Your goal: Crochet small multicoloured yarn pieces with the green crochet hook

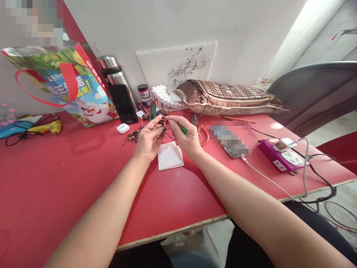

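Red table (83,167) bore lots. L side: yellow glue gun (52,127), print bag (92,100), steel flask (118,79) w/ black phone (123,104) upright just beside, white case (123,128). Mid: multicol. cords (133,135), folded paper (170,157) (a bit skewed), dark-lidded jar (144,95) nr back. R side: brown roll (234,95) along wall, orange-handled tool (205,136), blurred-out device (232,143), purple power strip (281,156) w/ plug.

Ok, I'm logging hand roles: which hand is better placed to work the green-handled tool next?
Probably the right hand: it grips the green-handled tool beside the multicoloured cords, while the left hand seems occupied holding them.
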A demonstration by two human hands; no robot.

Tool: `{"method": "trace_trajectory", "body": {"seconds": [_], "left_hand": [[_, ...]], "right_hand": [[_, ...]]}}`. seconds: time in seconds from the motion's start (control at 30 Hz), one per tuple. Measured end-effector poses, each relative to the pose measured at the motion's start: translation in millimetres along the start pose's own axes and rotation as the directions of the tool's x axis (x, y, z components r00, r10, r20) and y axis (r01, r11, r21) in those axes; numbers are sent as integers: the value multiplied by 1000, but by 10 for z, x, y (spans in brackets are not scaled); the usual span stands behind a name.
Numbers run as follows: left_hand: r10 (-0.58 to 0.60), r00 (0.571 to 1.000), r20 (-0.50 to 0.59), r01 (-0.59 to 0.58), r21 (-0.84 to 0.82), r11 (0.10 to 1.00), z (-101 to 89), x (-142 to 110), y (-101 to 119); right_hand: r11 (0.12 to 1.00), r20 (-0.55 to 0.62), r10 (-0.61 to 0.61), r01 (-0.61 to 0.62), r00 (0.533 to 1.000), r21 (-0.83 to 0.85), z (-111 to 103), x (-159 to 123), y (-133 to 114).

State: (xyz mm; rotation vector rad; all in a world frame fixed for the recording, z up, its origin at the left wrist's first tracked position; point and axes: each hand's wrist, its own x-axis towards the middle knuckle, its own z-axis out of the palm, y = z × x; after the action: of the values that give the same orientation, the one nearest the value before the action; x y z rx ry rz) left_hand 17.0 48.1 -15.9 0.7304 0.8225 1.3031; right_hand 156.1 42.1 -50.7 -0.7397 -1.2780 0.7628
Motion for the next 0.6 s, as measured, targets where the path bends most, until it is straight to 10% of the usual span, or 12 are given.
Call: {"method": "trace_trajectory", "body": {"seconds": [0.6], "left_hand": [[214, 957, 194, -264, 291, 920, -82, 23, -21]], "right_hand": [[990, 60, 29, -20, 998, -138, -82, 11, 8]]}}
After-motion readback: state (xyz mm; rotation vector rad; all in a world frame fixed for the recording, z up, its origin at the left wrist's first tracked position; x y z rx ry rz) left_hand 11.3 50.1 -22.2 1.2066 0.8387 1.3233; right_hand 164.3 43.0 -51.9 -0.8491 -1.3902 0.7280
